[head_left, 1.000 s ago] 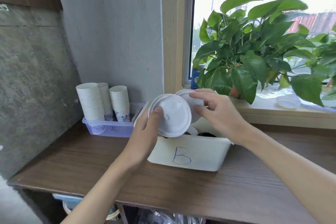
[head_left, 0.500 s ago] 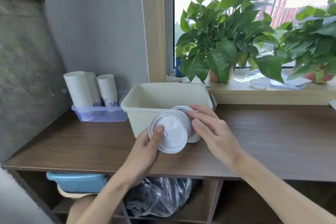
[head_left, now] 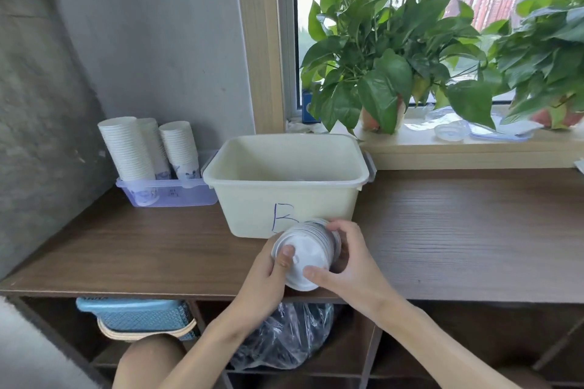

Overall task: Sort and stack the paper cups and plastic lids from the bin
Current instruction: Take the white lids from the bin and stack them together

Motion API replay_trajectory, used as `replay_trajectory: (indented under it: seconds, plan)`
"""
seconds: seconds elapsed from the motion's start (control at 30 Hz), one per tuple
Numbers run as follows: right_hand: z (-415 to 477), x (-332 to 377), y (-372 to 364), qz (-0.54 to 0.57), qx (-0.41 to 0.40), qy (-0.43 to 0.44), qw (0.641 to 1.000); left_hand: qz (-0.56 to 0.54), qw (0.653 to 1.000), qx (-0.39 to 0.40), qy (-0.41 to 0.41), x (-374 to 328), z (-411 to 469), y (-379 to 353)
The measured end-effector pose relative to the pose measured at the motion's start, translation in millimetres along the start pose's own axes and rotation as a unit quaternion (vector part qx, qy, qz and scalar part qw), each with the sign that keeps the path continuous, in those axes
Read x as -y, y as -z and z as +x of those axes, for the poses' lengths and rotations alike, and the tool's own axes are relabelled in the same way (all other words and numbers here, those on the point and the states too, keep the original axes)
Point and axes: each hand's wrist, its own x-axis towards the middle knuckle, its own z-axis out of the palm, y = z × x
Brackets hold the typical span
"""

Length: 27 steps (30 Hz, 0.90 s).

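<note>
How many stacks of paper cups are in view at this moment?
3, all upright in the purple tray by the wall: left stack, middle stack partly behind it, right stack. Others could be hidden behind them.

The lids (head_left: 308, 254) are white. The bin (head_left: 246, 208) is pale cream with a blue handwritten B on its front. Left of the bin, the cups (head_left: 128, 148) are white, some with blue print low down, in a see-through lilac tray (head_left: 177, 197). The surface (head_left: 474, 230) is dark brown wood grain. Behind the bin, the plants (head_left: 385, 79) are green. Below the bin, the basket (head_left: 132, 314) is light blue with a lattice weave.
</note>
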Motion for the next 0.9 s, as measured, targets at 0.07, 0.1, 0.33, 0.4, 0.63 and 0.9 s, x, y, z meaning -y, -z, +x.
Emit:
replay_trajectory:
  seconds: [0.07, 0.1, 0.33, 0.4, 0.63, 0.9]
  plan:
    - [1.0, -4.3, -4.2, 0.008, -0.01, -0.011, 1.0, 0.022, 1.0, 0.009, 0.0, 5.9, 2.4, -1.2]
    - [1.6, -6.1, -5.2, 0.013, -0.011, -0.012, 1.0, 0.031, 0.999, 0.013, 0.005, 7.7, 3.7, -0.9]
    - [8.0, -9.3, 1.4, 0.061, 0.008, -0.022, 0.998, 0.04, 0.997, 0.06, 0.003, -4.9, 13.0, -3.9]
    - [8.4, -10.8, -0.7, 0.065, 0.011, -0.025, 0.998, 0.038, 0.998, 0.056, -0.006, -0.5, 13.2, -5.3]
    - [11.3, -14.7, -9.1, 0.052, -0.016, -0.013, 0.998, 0.073, 0.997, 0.02, -0.015, 7.4, 8.8, -6.8]
    - [10.8, -16.7, -11.2, 0.074, -0.084, 0.036, 0.993, 0.107, 0.99, 0.088, -0.036, 1.0, 10.8, -1.4]
